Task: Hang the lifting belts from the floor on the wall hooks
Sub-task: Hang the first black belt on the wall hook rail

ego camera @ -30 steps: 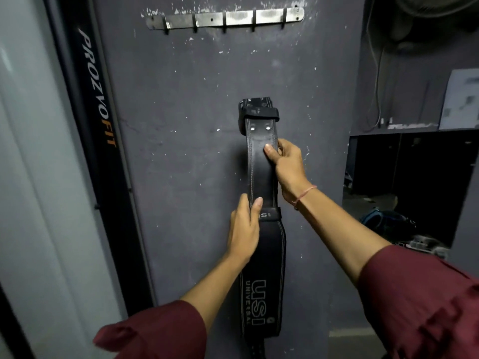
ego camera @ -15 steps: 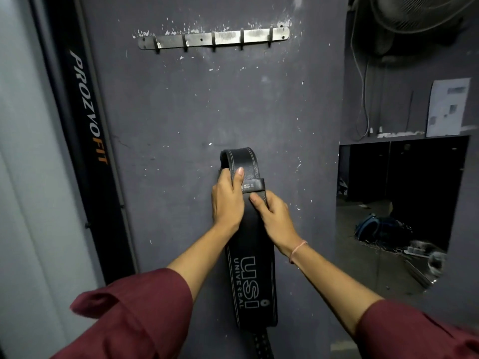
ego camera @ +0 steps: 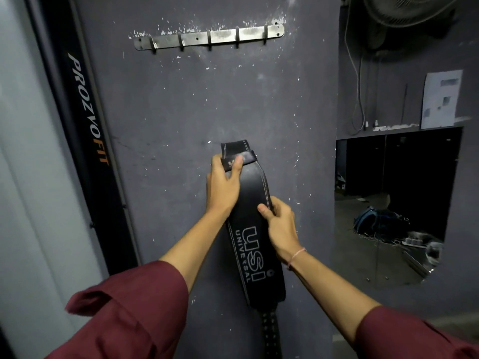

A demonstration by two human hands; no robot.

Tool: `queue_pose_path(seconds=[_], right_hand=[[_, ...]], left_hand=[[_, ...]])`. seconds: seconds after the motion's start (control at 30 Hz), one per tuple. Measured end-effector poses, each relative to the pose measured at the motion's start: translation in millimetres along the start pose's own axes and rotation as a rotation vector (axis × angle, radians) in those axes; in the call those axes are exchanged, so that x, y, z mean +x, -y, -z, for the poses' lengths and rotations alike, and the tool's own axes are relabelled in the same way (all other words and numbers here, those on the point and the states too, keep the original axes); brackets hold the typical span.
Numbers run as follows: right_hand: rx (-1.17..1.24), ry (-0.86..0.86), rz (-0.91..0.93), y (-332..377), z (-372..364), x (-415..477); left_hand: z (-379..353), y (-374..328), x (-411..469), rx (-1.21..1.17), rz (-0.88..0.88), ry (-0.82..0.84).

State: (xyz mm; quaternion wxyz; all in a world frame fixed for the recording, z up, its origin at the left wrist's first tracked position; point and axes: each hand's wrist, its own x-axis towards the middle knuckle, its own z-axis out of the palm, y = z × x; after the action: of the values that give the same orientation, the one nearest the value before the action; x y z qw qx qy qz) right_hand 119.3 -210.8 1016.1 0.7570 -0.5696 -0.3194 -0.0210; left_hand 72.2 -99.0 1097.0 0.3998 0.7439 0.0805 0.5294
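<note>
The lifting belt [ego camera: 255, 224] is held upright against the grey wall [ego camera: 181, 120], its right edge pinched by the right hand [ego camera: 281, 224] and its keeper loop [ego camera: 239, 160] by the left hand [ego camera: 224, 185]. It is judged thick, stiff and fairly heavy, best gripped near the folded top. The hook rail [ego camera: 210, 37], well above, is bare.

black belt [ego camera: 255, 221] with pale stitching, maroon sleeves [ego camera: 134, 314], grey wall [ego camera: 181, 112]

wall [ego camera: 181, 112]: dark grey, chipped | fan [ego camera: 404, 9]: upper right | light: dim
</note>
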Motion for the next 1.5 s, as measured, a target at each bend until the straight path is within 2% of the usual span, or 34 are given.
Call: queue_pose_path(seconds=[0.1,0.2,0.27,0.47,0.53,0.6,0.67,0.77,0.9,0.97,1.07,1.13,1.2,1.3,1.37,1.5], right_hand=[[-0.077,-0.059,0.083,13.0,-2.7,17.6],[-0.128,-0.086,0.127,23.6,-5.3,33.7],[-0.141,-0.102,0.141,30.6,-3.4,39.1],[-0.051,-0.136,0.117,63.8,-2.7,43.0],[0.011,-0.132,0.099,68.8,0.1,47.9],[0.023,-0.127,0.094,72.5,4.6,56.7],[-0.011,-0.132,0.111,80.7,6.9,60.5],[-0.087,-0.121,0.144,89.2,9.9,62.7],[-0.307,-0.054,0.089,77.0,18.9,52.2],[-0.310,-0.039,0.068,66.9,22.6,30.0],[-0.346,-0.151,0.191,54.4,25.6,-7.5],[-0.375,-0.163,0.250,44.2,26.5,-29.6],[-0.392,-0.119,0.261,24.4,30.4,-48.3],[-0.442,0.021,0.170,-9.5,41.7,-72.0],[-0.385,0.096,0.096,-21.5,44.6,-80.5],[-0.224,0.098,0.087,-17.8,33.0,-79.4]], left_hand=[[-4.5,15.9,-29.0,0.051,0.029,-0.013],[-12.6,16.2,-45.6,-0.013,0.031,-0.128],[-17.7,13.2,-54.1,0.006,0.055,-0.139],[-26.1,13.7,-87.1,0.134,0.037,-0.214],[-27.3,16.9,-91.2,0.174,0.005,-0.190],[-26.9,21.9,-104.2,0.085,0.013,-0.097],[-26.1,24.9,-117.4,-0.102,0.092,-0.024],[-26.1,21.9,-117.6,-0.231,0.127,-0.054],[-23.2,9.1,-111.2,-0.246,0.103,-0.089],[-23.0,0.8,-104.4,-0.245,0.065,-0.097],[-23.3,-18.3,-87.1,-0.229,0.042,-0.127],[-23.7,-29.3,-76.8,-0.214,0.076,-0.184],[-23.3,-32.7,-69.0,-0.221,0.125,-0.270],[-18.3,-28.5,-65.4,-0.212,0.139,-0.340],[-13.4,-26.4,-62.4,-0.208,0.129,-0.345],[-2.6,-31.8,-47.4,-0.168,0.134,-0.375]])
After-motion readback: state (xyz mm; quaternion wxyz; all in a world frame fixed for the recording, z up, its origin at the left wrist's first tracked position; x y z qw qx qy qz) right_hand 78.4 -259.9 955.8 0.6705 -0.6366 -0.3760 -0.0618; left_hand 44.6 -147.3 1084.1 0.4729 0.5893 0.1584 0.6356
